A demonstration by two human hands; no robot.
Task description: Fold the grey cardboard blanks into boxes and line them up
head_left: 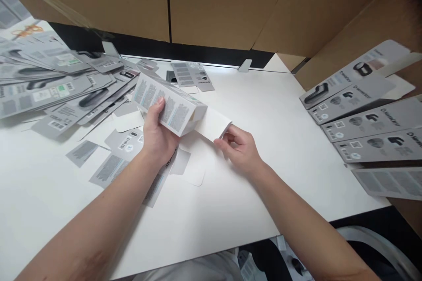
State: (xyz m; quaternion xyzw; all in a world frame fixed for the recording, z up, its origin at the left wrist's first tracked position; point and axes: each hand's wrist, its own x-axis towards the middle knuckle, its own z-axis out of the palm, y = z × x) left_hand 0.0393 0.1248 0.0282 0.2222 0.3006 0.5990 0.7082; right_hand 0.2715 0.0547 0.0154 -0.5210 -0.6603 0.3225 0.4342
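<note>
My left hand is wrapped round a printed carton, its thumb on the face with blocks of small text. The carton is unfolded into a box shape and tilted above the table. At its right end a white end flap sticks out. My right hand pinches the outer edge of that flap between thumb and fingers. Beneath my left hand lie flat carton blanks with printed and white panels, partly hidden by the hand and forearm.
A fanned pile of flat carton blanks covers the left of the white table. Another blank lies at the back. Several formed cartons stand at the right. Large brown cardboard boxes wall off the back.
</note>
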